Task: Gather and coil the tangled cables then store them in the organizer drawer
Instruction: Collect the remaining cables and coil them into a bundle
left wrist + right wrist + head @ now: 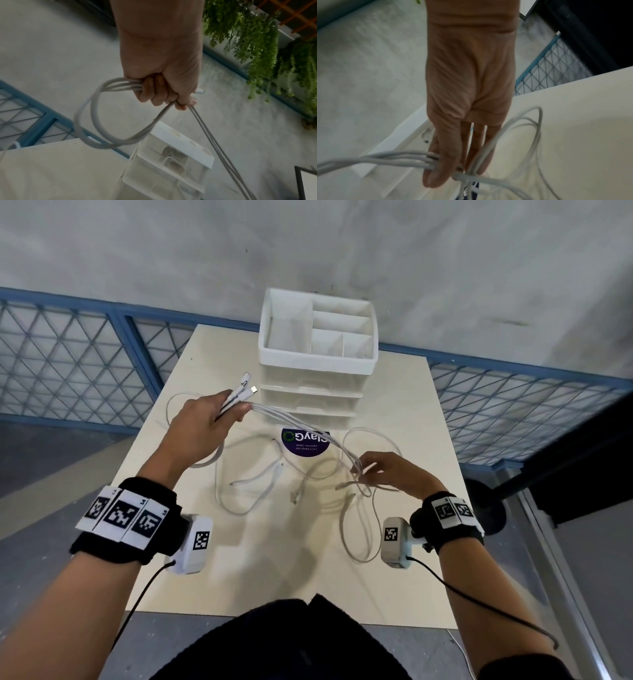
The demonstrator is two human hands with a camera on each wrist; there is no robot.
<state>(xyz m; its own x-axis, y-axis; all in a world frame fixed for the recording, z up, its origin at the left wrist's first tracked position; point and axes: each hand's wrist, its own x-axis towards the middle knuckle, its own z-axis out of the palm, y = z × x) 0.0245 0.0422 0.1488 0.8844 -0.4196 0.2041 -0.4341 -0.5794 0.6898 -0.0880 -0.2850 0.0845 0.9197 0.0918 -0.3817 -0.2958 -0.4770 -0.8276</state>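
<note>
Several white cables lie tangled on the cream table (274,570). My left hand (212,422) is raised above the table's left side and grips a gathered bundle, connector ends (247,383) sticking out past the fingers. In the left wrist view a loop (89,121) hangs from that fist (159,92). The bundle (301,422) stretches down to my right hand (376,470), low over the table's right side. There thumb and fingers (436,174) pinch the strands (393,158). Loose cable loops (253,491) trail between the hands. The white organizer (315,361) stands at the back, its drawers (308,402) closed.
A round purple sticker (305,441) lies in front of the organizer. Blue mesh fencing (68,364) runs behind and beside the table. A black round stand base (486,508) sits on the floor by the right edge. Green plants (257,40) hang on the wall.
</note>
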